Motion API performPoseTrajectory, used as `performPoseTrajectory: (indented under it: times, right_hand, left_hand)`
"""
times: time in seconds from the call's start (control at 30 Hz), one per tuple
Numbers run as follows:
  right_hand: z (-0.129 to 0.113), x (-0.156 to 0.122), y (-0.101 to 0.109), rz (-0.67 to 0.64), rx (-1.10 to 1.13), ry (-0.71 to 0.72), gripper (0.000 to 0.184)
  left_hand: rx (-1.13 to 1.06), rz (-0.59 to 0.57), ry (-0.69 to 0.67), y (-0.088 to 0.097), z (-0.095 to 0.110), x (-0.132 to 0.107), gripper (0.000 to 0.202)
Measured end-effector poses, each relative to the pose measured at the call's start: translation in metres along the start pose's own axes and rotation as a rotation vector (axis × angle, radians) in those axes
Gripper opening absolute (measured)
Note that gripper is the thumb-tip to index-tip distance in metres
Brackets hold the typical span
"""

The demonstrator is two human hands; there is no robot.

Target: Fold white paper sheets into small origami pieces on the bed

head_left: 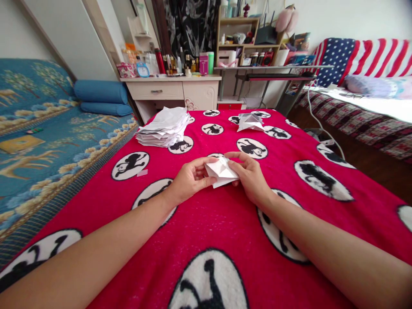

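Observation:
Between my two hands is a small piece of folded white paper (222,172), creased into raised points in its middle. My left hand (195,178) pinches its left side, with the thumb in front and the fingers curled behind. My right hand (249,171) grips the right side, its thumb lying on the upper face and a finger reaching along the back edge. The underside of the paper is hidden. Both hands are low over the red blanket (206,231) with its black-and-white oval pattern.
A thick stack of white paper sheets (165,126) lies at the far left of the blanket. Another folded white paper piece (250,122) sits at the far right. A blue patterned sofa (64,141) runs along the left; a white dresser (170,92) stands behind.

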State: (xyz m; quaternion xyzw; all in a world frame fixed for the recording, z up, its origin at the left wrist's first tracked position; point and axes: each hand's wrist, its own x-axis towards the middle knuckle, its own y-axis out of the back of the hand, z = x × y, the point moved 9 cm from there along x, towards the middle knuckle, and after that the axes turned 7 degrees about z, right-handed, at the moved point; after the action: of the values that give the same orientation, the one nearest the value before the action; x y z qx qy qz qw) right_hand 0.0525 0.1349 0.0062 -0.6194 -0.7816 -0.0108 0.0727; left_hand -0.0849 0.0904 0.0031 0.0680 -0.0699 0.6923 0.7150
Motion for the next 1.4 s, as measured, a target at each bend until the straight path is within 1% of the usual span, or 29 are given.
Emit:
performPoseTrajectory:
  times: [0.17, 0.37, 0.47, 0.6, 0.67, 0.83, 0.93, 1.1, 1.17, 1.27, 1.4]
  right_hand:
    - [0.001, -0.001, -0.004, -0.036, -0.022, -0.011, 0.03]
    - [-0.001, -0.003, -0.01, -0.084, -0.032, -0.02, 0.034]
    - [-0.001, -0.003, -0.01, -0.087, -0.013, -0.015, 0.04]
    - [0.001, -0.004, -0.011, -0.096, 0.021, -0.058, 0.049]
    - [0.001, -0.005, -0.013, -0.126, 0.041, -0.065, 0.049]
    - [-0.003, -0.006, -0.017, -0.177, 0.039, -0.027, 0.043]
    - [-0.006, -0.006, -0.015, -0.147, 0.01, 0.004, 0.039]
    - [-0.01, -0.007, -0.015, -0.098, -0.094, 0.07, 0.037]
    - [-0.011, -0.007, -0.015, -0.086, -0.151, 0.087, 0.032]
    - [-0.01, -0.006, -0.011, -0.053, -0.194, 0.095, 0.024]
    - [-0.011, -0.004, -0.005, 0.007, -0.207, 0.14, 0.02]
  left_hand:
    - [0.018, 0.04, 0.008, 0.004, -0.001, 0.002, 0.055]
    - [-0.028, 0.103, 0.079, 0.008, -0.005, 0.003, 0.046]
    - [-0.006, 0.156, 0.091, 0.013, -0.005, 0.002, 0.041]
    - [-0.025, 0.234, 0.104, 0.02, -0.005, 0.002, 0.037]
    - [-0.029, 0.258, 0.12, 0.022, -0.005, 0.002, 0.038]
    - [-0.034, 0.279, 0.131, 0.024, -0.005, 0.002, 0.04]
    - [-0.019, 0.28, 0.117, 0.024, -0.005, 0.002, 0.04]
    - [0.021, 0.276, 0.076, 0.025, -0.004, 0.002, 0.037]
    - [0.028, 0.282, 0.069, 0.025, -0.004, 0.002, 0.037]
    - [0.032, 0.277, 0.071, 0.025, -0.005, 0.002, 0.042]
    - [0.049, 0.279, 0.057, 0.024, -0.004, 0.003, 0.056]
